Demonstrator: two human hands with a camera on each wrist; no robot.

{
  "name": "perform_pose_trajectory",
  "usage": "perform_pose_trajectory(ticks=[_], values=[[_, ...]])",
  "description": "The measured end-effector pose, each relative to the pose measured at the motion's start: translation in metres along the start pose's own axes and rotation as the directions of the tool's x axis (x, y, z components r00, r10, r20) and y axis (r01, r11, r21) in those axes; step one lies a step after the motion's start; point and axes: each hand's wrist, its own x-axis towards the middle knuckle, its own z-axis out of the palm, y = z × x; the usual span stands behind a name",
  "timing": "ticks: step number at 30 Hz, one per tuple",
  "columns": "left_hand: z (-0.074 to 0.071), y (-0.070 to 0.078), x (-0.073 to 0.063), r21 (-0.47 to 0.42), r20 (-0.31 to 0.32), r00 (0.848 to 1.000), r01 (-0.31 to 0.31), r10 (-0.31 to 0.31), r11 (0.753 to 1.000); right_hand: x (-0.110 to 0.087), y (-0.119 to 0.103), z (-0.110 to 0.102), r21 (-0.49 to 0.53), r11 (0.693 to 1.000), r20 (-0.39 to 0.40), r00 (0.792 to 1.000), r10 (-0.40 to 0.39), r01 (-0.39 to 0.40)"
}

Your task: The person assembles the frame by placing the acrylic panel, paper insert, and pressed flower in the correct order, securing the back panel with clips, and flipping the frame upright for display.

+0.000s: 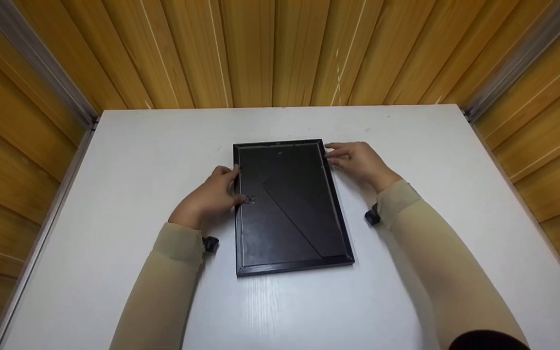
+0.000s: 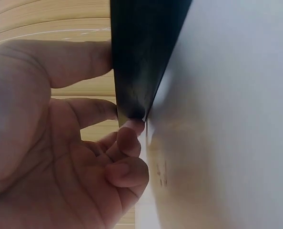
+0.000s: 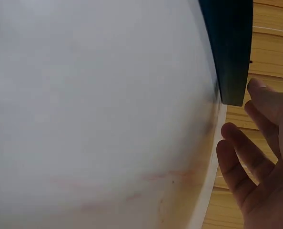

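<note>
A black picture frame (image 1: 289,209) lies back side up on the white table, its hinged stand flap (image 1: 289,233) flat against the backing. At its left edge my left hand (image 1: 210,197) holds the frame, thumb over the top of the border. In the left wrist view, the left fingers (image 2: 128,174) curl in beside the frame's side, one fingertip at its lower edge. By the upper right edge is my right hand (image 1: 358,160), its fingers lightly bent. The right wrist view shows the right fingertips (image 3: 229,129) just off the frame's corner, with nothing gripped.
The white table (image 1: 129,160) reaches back to a wall of wooden slats (image 1: 280,53). More slatted panels stand at left and right, with metal posts (image 1: 42,58) in the corners. A dark round object (image 1: 486,339) shows at the bottom right.
</note>
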Motion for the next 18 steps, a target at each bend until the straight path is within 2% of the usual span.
perform_pose_trajectory(ticks=[4,10,18], values=[[0.002,0.001,0.002,-0.001,0.012,1.0,-0.007,0.007,1.0,0.004,0.001,-0.007,-0.089,0.995,0.026,0.999,-0.047,0.049],[0.001,0.001,0.003,0.006,0.004,1.0,-0.009,0.009,1.0,0.007,-0.004,-0.012,-0.227,0.962,0.056,0.988,-0.147,0.156],[0.001,0.001,0.003,0.009,-0.005,1.0,0.001,-0.001,1.0,0.01,-0.01,-0.009,-0.316,0.922,0.06,0.975,-0.215,0.222]])
